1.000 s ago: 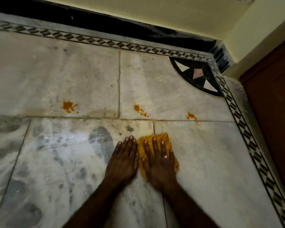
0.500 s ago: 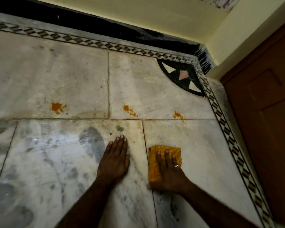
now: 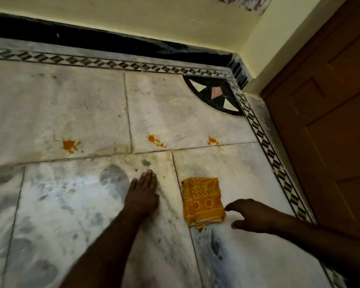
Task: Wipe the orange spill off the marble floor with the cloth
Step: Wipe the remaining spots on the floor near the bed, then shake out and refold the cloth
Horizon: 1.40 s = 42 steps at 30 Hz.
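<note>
Down here my left hand [image 3: 142,196] lies flat, fingers together, palm on the grey-veined white marble floor [image 3: 247,171], gripping nothing. My right hand [image 3: 250,218] hangs loosely spread and empty just beside the near right corner of the folded orange patterned cloth [image 3: 203,201]; whether a fingertip touches it I cannot tell, since that hand is blurred. Both forearms are cut off by the frame's lower edge. Three orange spill spots sit beyond the cloth, well apart: left [image 3: 70,145], middle [image 3: 155,140] and right [image 3: 212,141], toward the floor's far edge.
</note>
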Tool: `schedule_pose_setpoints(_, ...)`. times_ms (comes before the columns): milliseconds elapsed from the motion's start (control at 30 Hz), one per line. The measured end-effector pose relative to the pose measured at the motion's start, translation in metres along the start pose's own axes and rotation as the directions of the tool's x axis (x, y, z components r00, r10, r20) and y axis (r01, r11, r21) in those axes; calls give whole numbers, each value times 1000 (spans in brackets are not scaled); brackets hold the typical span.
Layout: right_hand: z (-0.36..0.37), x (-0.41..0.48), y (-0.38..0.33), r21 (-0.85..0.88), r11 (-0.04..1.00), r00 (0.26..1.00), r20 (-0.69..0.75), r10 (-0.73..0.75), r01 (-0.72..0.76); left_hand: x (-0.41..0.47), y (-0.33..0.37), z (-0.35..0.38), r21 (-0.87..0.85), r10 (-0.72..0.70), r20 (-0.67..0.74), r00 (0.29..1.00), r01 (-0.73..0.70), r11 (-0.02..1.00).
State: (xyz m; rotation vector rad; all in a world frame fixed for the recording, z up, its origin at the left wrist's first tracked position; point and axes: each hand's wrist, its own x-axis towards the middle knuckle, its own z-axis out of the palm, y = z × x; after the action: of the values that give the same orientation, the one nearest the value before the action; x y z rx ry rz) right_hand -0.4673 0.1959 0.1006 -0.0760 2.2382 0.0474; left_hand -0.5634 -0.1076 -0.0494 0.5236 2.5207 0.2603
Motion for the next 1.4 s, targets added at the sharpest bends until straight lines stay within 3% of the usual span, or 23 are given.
schedule_pose_setpoints(133, 25, 53, -5, -72, 997, 991, -131, -7, -2, 1, -9, -16, 63, 19, 95, 995, -25, 998)
schedule_pose_setpoints(267, 38, 76, -15, -162, 986, 973, -221, -70, 34, -17, 4, -25, -77, 34, 74, 997, -29, 997)
schedule_pose_setpoints(433, 31, 91, 3, -74, 992, 970, -212, -120, 107, -36, 15, -17, -114, 45, 64, 997, -37, 993)
schedule_pose_setpoints(833, 42, 90, 5, -237, 944, 936, -211, -281, 230, -53, 53, -20, -229, -24, 84, 996, 43, 972)
schedule_pose_setpoints(1100, 8, 86, 21, 133, 928, 915, -263, -306, 349, -50, 86, -24, -263, -23, 90, 996, 46, 964)
schedule_pose_setpoints(1267, -34, 78, 33, 413, 831, 910, -340, -238, 372, -49, 107, -42, -388, 16, 56, 998, 7, 922)
schedule_pose_setpoints(1400, -62, 67, 35, 430, 799, 882, -402, -247, 419, -51, 117, -53, -418, 12, 23, 1000, -1, 908)
